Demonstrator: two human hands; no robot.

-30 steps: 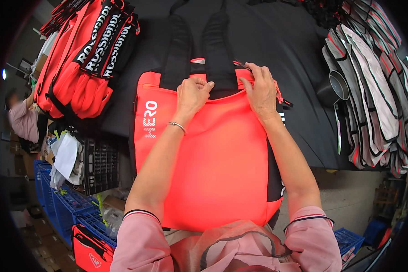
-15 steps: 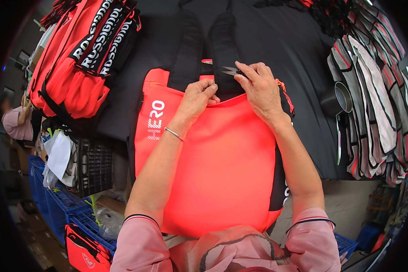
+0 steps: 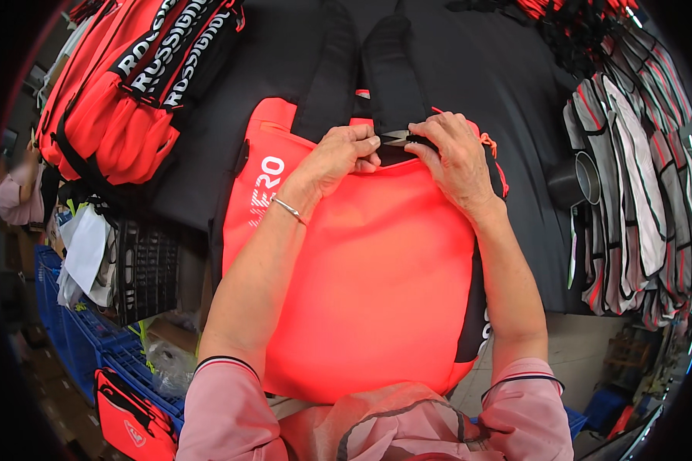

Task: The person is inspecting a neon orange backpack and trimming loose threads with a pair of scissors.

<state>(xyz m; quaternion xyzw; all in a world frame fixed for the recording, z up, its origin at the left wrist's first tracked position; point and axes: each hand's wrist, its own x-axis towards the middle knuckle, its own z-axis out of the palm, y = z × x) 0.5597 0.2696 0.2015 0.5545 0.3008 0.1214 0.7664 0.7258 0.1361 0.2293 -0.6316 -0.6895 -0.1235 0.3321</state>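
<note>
A bright red-orange backpack with black sides and white lettering lies in front of me, its bottom towards my body. Two black shoulder straps stretch away from its top. Over the top edge, my left hand is closed in a pinch; what its fingertips hold is too small to make out. Thread snips are held in my right hand, their pointed blades facing left, close to the left fingertips. An orange zipper pull hangs beside the right hand.
The backpack rests on a black-covered table. Folded red-and-black bags are stacked at left, above a black crate. Grey pieces with black edging and a dark cup occupy the right. Another person is at far left.
The snips have moved left and down, bringing their blades up to the left fingertips. My left hand stays pinched at the bag's top edge. The view has shifted slightly.
</note>
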